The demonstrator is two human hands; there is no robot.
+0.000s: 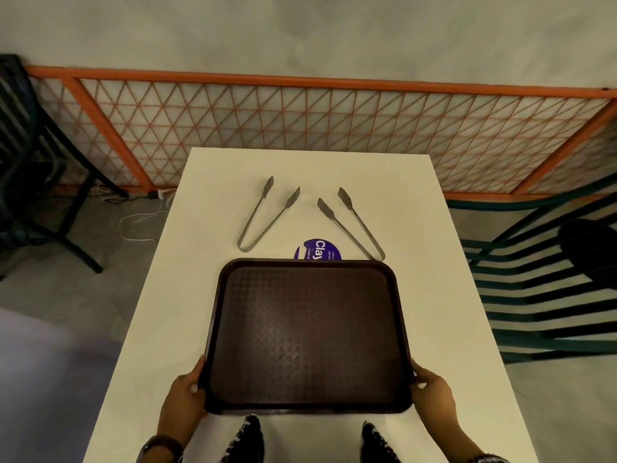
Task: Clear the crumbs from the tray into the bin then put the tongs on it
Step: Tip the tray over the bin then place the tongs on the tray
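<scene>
A dark brown textured tray (307, 335) lies in the middle of a white table (444, 295), with its surface looking bare apart from a few faint specks. My left hand (185, 392) grips its near left corner and my right hand (432, 390) grips its near right corner. Two metal tongs rest on the table beyond the tray: the left tongs (263, 217) and the right tongs (354, 225), both with their tips pointing away from me. No bin is clearly visible.
A round purple sticker (317, 250) peeks out from behind the tray's far edge. An orange lattice fence (300, 128) runs behind the table. A dark chair (30, 155) stands at the left and a green slatted chair (547, 295) at the right. A blurred pale shape (43, 379) fills the lower left.
</scene>
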